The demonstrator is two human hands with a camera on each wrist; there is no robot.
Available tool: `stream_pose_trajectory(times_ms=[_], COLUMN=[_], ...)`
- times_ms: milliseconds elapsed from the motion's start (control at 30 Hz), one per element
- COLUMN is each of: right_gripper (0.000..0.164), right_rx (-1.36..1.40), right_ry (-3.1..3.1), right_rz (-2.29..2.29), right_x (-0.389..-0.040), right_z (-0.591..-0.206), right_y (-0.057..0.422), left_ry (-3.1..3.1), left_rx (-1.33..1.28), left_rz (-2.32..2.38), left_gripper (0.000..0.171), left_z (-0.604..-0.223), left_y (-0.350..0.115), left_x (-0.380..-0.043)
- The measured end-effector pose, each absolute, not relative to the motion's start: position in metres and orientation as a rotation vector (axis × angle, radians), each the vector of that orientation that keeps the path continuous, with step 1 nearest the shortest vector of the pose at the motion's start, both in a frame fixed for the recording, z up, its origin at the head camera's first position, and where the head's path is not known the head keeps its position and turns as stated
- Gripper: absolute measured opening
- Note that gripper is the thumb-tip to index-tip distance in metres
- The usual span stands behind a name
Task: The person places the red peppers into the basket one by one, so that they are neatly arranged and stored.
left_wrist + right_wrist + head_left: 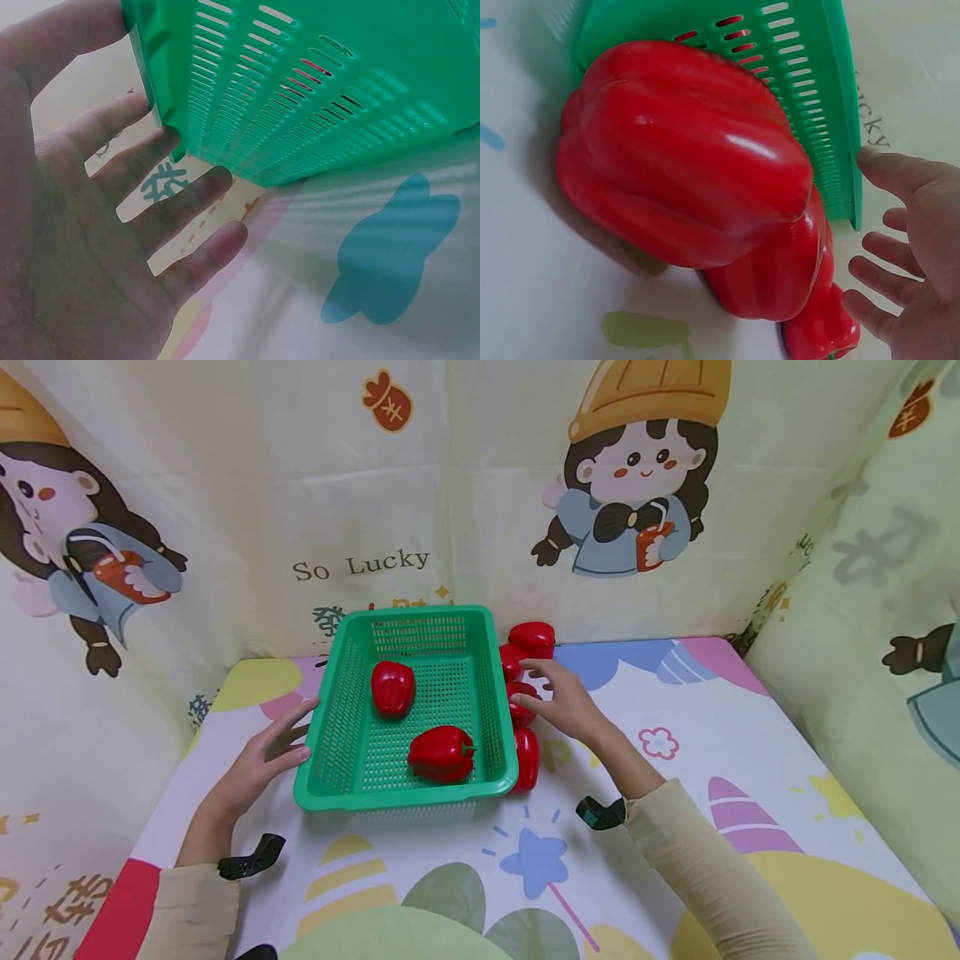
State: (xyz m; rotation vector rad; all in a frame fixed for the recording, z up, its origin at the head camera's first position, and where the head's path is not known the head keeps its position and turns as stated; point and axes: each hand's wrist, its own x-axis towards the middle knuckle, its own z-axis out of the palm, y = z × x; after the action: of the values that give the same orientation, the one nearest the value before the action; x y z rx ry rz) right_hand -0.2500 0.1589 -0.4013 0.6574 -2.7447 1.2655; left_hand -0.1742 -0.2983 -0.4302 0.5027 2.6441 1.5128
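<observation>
Green basket (360, 802) sits at the far edge of the bench (720, 718), left of its middle and nearer the far-left corner than the far-right. Two red peppers inside, apart: one upper pepper (393, 690) in the far half toward the left wall, one lower pepper (441, 754) on its side by the near-right corner, green stem pointing right. Four more outside in a rough file along the right wall: nearest pepper (527, 760), second pepper (522, 704), third pepper (513, 662), then farthest pepper (532, 637) close to the bench's far edge. Left hand (257, 768) at the basket's left side, grip wide, fingers spread and nearly straight, thumb and fingertips at the rim, not curled round it. Right hand (566, 700) just right of the file, by the second and third peppers; grip wide, fingers loosely bent, nothing held. Its thumb tip looks close to the basket rim in the right wrist view, though contact there is hard to judge. Beige sleeves (712, 860) on both arms, a black device (252, 857) at each wrist. Printed cloth (487, 510) behind the far edge.
</observation>
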Motion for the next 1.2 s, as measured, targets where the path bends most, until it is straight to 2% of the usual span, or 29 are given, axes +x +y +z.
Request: stream_pose_trajectory(times_ms=[533, 1200], right_gripper=[0.056, 0.064], right_rx=[0.647, 0.644], right_ry=[-2.775, -2.813], right_rz=[1.254, 1.224], right_x=[-0.254, -0.263], right_z=[-0.41, -0.423], right_y=[0.16, 0.165], left_ry=[2.636, 2.639], left_rx=[0.52, 0.497], left_rz=[1.531, 1.52], left_gripper=[0.067, 0.067], left_z=[-0.433, -0.432], left_y=[-0.3, -0.299], left_x=[-0.174, -0.175])
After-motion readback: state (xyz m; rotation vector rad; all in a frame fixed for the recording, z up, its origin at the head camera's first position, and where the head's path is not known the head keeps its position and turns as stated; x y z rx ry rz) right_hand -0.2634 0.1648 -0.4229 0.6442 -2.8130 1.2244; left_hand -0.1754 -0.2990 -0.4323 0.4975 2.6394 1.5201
